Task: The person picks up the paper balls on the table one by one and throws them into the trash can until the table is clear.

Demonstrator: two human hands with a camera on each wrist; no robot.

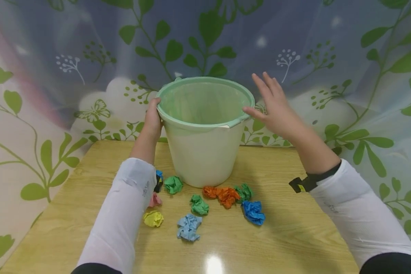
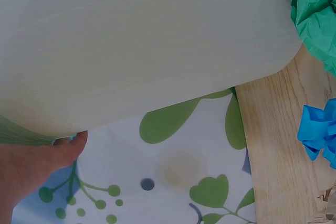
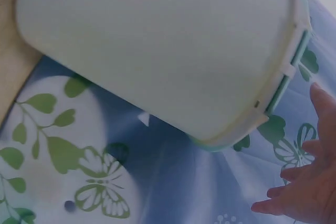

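A pale bucket (image 1: 202,152) with a green rim stands upright on the wooden table, its mouth facing up and no contents showing in it. My left hand (image 1: 153,118) grips the rim on the left side; in the left wrist view its fingers (image 2: 76,148) bend around the edge. Fingers spread, my right hand (image 1: 277,108) is raised at the right of the bucket, thumb tip close to the rim. In the right wrist view, that hand (image 3: 310,182) is apart from the bucket wall (image 3: 157,51) and holds nothing.
Crumpled paper balls lie in front of the bucket: green (image 1: 199,204), orange (image 1: 228,197), dark blue (image 1: 253,212), light blue (image 1: 189,227), yellow (image 1: 153,219) and pink (image 1: 155,199), the last partly behind my left sleeve. A leaf-patterned curtain (image 1: 99,91) hangs behind the table (image 1: 287,236).
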